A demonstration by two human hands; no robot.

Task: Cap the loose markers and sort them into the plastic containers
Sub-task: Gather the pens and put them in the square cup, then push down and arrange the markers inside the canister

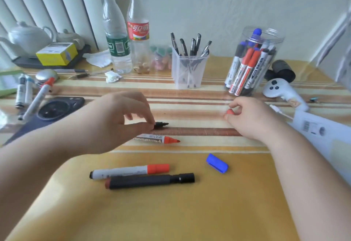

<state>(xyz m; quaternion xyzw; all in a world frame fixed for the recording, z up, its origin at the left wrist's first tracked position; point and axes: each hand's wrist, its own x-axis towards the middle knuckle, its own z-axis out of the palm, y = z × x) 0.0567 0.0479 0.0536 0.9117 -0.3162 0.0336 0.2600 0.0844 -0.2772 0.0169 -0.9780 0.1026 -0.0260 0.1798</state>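
My left hand [121, 119] pinches an uncapped black marker [161, 124] just above the table; its tip points right. Below it lies an uncapped red marker [159, 139], tip to the right. My right hand [248, 117] pinches a red cap [230, 112] between thumb and fingers. A loose blue cap [217, 163] lies at the front right. A capped red marker [131, 170] and a black marker [150, 181] lie side by side near me. A round clear jar [254, 64] holds several markers; a square clear cup [188, 67] holds several pens.
Two plastic bottles [125, 31] stand at the back. A phone [55, 107] and several markers [28, 92] lie at the left. A white controller [283, 90] and a white box [319, 132] sit at the right. Teapots [28, 35] and a yellow box [57, 53] are at the back left.
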